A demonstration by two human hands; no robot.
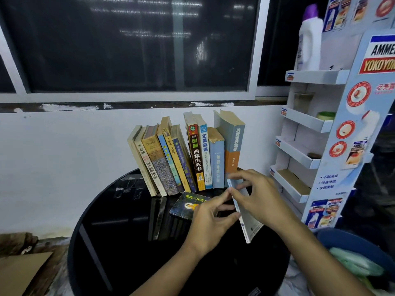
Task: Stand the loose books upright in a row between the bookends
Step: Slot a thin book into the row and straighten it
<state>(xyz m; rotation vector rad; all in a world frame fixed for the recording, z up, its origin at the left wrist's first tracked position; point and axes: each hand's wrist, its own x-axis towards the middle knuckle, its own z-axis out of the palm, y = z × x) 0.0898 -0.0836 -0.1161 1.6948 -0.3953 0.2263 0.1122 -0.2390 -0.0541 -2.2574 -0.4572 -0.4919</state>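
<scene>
A row of several books stands at the back of the round black table; the left ones lean left, the right ones are nearly upright. No bookends show. A thin white book is lifted edge-on in front of the row's right end. My right hand grips it from the right and above. My left hand pinches its spine edge from the left. A small dark book with a yellow figure on its cover lies flat on the table, partly under my left hand.
A white cardboard display rack with shelves stands right of the table, a white bottle with a purple cap on top. A blue bin sits at lower right. The white wall and a dark window rise behind the books.
</scene>
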